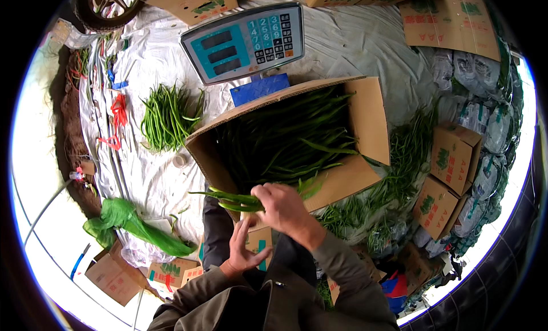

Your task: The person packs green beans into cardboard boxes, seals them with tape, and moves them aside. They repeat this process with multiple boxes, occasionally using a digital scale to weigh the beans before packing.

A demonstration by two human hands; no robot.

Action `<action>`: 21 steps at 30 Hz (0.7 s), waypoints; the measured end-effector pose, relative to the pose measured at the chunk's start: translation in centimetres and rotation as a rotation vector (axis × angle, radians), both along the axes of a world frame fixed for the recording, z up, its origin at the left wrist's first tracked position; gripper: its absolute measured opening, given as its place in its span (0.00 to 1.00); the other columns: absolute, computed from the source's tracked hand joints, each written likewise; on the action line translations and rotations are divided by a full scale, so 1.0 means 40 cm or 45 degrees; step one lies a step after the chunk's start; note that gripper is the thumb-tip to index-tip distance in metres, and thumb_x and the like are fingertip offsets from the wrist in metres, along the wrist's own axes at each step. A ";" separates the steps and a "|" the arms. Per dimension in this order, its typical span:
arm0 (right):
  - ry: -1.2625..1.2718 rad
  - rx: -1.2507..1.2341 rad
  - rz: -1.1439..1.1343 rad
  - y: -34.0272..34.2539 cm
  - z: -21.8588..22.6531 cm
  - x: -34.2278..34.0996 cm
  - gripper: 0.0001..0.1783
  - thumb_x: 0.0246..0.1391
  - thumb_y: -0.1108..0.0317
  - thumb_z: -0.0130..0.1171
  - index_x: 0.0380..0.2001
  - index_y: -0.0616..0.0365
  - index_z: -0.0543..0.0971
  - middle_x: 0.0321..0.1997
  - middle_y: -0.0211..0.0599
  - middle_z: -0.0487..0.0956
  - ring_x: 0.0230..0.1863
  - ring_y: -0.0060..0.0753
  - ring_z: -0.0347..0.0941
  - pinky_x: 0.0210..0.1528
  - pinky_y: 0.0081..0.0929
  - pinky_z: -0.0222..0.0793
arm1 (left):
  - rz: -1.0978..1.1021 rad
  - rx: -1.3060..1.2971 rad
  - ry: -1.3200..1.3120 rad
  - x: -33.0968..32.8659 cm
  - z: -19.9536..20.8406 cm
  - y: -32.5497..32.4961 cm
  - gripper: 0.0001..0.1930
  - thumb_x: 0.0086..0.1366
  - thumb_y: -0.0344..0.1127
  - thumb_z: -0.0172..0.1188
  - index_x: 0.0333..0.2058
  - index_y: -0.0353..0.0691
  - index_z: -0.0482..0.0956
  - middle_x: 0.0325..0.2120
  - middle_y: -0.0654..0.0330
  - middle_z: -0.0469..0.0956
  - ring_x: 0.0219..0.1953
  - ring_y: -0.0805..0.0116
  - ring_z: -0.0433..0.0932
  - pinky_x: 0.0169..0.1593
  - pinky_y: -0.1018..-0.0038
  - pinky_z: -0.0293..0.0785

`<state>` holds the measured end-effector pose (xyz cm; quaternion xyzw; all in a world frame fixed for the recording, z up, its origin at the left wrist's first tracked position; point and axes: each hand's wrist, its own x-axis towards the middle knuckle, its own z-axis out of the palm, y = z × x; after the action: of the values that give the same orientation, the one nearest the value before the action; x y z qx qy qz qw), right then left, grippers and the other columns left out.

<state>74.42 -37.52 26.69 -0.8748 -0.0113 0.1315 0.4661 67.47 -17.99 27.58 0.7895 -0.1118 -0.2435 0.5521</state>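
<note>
My right hand [285,210] is closed around a small bunch of long green chili peppers [228,201], held over the near edge of a large open cardboard box [370,122]. Their thin tips stick out to the left, and some show on the right of the hand too. Just below, my left hand [244,250] is open, fingers pointing up toward the bunch and thumb apart. Many more green peppers [279,137] fill the box, lying mostly lengthwise. Behind the box stands a digital scale display [245,43] with a keypad; a blue part [260,89] sits below it.
A pile of green peppers [168,118] lies on the white sheet [154,182] to the left. More peppers [408,154] spread along the right. Printed cartons [456,157] and bagged goods [479,74] line the right side. Green netting [134,225] lies at the lower left.
</note>
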 end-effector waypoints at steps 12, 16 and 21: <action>0.051 0.627 -0.095 -0.055 0.087 0.011 0.23 0.49 0.58 0.68 0.42 0.62 0.77 0.51 0.52 0.74 0.54 0.52 0.72 0.55 0.39 0.70 | 0.336 -0.653 1.061 0.045 -0.035 -0.016 0.16 0.68 0.30 0.58 0.53 0.36 0.70 0.48 0.57 0.75 0.62 0.64 0.68 0.66 0.64 0.61; 0.288 -0.934 -0.061 -0.302 -0.170 -0.032 0.15 0.52 0.64 0.62 0.41 0.60 0.77 0.46 0.46 0.75 0.46 0.49 0.74 0.46 0.46 0.72 | 0.057 -0.309 0.382 0.120 0.006 -0.001 0.09 0.71 0.36 0.56 0.41 0.36 0.77 0.33 0.62 0.81 0.67 0.53 0.63 0.70 0.50 0.48; 0.457 -1.239 0.150 -0.483 -0.395 -0.158 0.10 0.51 0.69 0.60 0.38 0.59 0.78 0.44 0.46 0.76 0.46 0.48 0.74 0.48 0.46 0.69 | 0.222 -0.506 0.571 0.100 0.028 0.033 0.08 0.73 0.31 0.51 0.46 0.35 0.71 0.32 0.58 0.82 0.67 0.52 0.64 0.71 0.50 0.45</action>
<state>68.10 -56.85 10.90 -0.9518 0.0821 0.2955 -0.0078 71.46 -16.69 28.68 0.5992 0.0355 -0.3367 0.7255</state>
